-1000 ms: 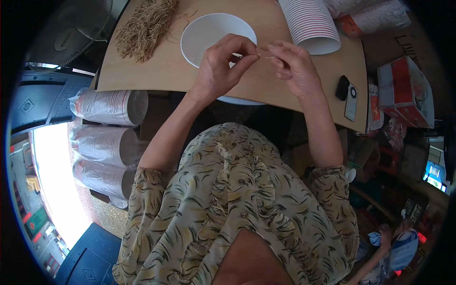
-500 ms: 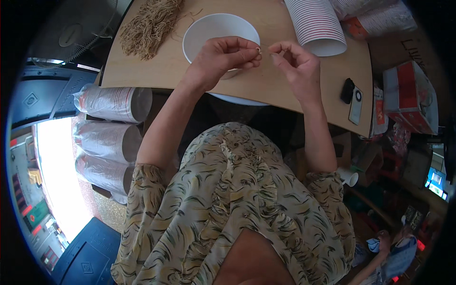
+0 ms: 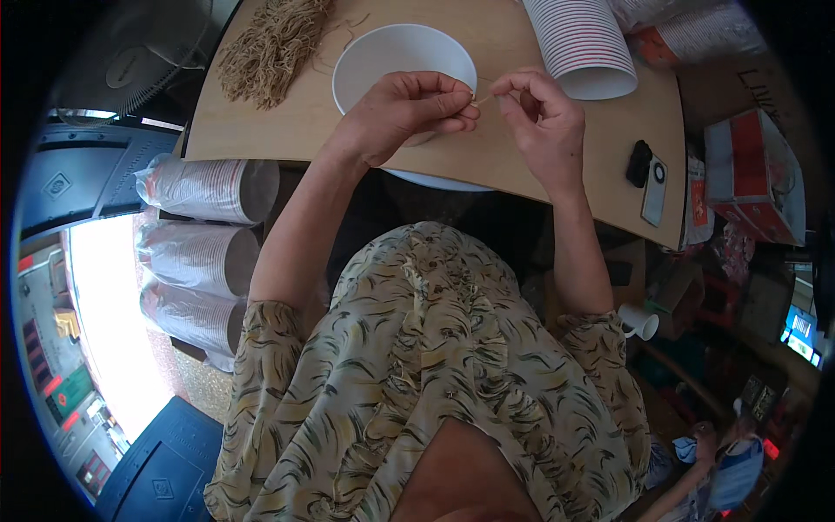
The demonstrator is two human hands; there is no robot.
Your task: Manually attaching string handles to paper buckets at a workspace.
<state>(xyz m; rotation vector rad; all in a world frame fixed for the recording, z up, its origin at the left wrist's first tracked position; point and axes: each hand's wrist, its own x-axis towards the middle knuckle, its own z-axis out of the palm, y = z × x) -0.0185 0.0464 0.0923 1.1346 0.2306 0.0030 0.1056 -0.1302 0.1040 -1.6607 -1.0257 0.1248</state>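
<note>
Over the near edge of the table, my left hand (image 3: 402,111) is closed in a pinch on a thin tan strand (image 3: 484,101). The strand spans the short gap to my right hand (image 3: 548,126), whose thumb and forefinger are pinched at its other end. A tiny pale bit shows at the left fingertips, too small to make out. Just behind my left hand stands a white tub (image 3: 404,54), partly covered by it. At the far left of the table lies a loose bundle of tan strands (image 3: 271,54), much like the one I hold.
Stacked white paper tubs with red rims (image 3: 581,48) lie at the back right. A phone (image 3: 653,191) and a black case (image 3: 638,163) rest near the right edge. Plastic-wrapped tub stacks (image 3: 198,190) sit below the table's left side. A red-and-white carton (image 3: 750,174) stands at right.
A strand now shows stretched between my fingertips, where before the gap looked bare. Both hands have stayed almost in place, and my right fingers have closed slightly more.
</note>
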